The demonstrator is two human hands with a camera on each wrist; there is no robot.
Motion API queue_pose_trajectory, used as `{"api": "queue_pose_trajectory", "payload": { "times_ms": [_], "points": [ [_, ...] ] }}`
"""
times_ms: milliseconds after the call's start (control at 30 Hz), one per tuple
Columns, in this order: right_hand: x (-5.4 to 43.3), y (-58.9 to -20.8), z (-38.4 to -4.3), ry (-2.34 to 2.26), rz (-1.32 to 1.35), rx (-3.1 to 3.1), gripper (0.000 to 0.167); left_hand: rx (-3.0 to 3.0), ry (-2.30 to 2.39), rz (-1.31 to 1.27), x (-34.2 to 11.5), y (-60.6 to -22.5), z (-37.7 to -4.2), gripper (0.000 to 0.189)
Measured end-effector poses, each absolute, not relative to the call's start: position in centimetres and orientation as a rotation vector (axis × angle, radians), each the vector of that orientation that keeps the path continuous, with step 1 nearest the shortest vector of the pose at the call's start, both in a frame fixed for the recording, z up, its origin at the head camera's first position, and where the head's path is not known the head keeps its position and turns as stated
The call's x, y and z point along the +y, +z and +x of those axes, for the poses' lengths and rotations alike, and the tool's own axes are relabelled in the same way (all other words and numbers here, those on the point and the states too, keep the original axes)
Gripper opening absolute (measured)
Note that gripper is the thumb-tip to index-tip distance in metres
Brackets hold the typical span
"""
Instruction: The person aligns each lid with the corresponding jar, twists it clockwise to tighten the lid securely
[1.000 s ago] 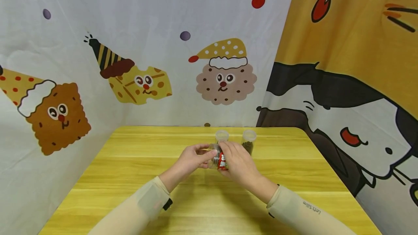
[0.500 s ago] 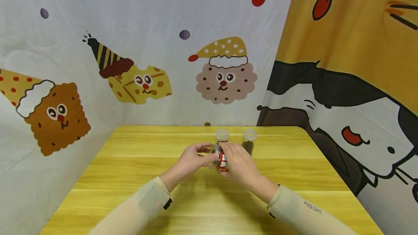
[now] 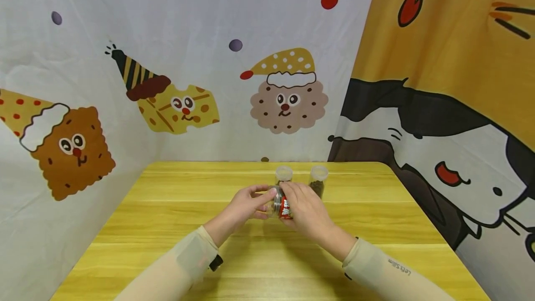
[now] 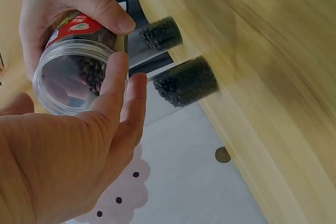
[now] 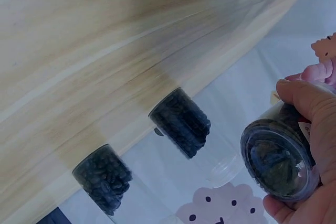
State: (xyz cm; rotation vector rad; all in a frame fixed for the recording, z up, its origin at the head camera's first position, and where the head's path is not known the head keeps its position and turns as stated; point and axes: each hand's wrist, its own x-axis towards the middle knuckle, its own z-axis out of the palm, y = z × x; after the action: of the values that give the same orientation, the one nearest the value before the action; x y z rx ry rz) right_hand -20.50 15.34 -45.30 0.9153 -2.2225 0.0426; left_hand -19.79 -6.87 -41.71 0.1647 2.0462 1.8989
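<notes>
A clear plastic jar [image 3: 285, 207] with a red label lies on its side between the hands, above the table. Dark brown beans show inside it in the left wrist view. My right hand [image 3: 308, 208] grips the labelled body from the right. At the jar's other end is a clear ridged lid [image 4: 59, 80]. My left hand [image 3: 245, 204] holds this lid, thumb on one side and fingers on the other. The right wrist view shows the round base of the held jar [image 5: 277, 158], with right-hand fingers curled around its side.
Two upright clear jars part-filled with dark beans, a left one [image 5: 181, 121] and a right one [image 5: 103, 177], stand just beyond the hands. The wooden table [image 3: 184, 226] ends at a cartoon-printed curtain [image 3: 188, 36].
My left fingers shift on the lid: half a second ago they reached further right over it, and now they sit back to the left. My right hand keeps its grip on the jar.
</notes>
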Motion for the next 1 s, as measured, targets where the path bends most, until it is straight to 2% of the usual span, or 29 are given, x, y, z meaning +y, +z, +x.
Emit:
{"api": "queue_pose_trajectory", "payload": {
  "times_ms": [367, 633, 867, 1000],
  "points": [
    [15.16, -45.33, -20.31, 0.007, 0.911, -2.266, 0.104, 2.073, 1.862, 0.177, -6.91, -41.96, -19.91, 0.075],
    [15.11, -45.42, -20.08, 0.106, 0.883, -2.329, 0.103, 2.199, 1.781, 0.279, -7.03, -41.96, -19.83, 0.077],
    [15.21, -45.33, -20.32, 0.085, 0.866, -2.314, 0.104, 2.21, 1.812, 0.214, -6.75, -41.74, -19.95, 0.082],
    [15.24, -45.22, -20.31, 0.07, 0.875, -2.304, 0.105, 2.153, 1.841, 0.199, -6.73, -41.72, -19.98, 0.078]
  ]
}}
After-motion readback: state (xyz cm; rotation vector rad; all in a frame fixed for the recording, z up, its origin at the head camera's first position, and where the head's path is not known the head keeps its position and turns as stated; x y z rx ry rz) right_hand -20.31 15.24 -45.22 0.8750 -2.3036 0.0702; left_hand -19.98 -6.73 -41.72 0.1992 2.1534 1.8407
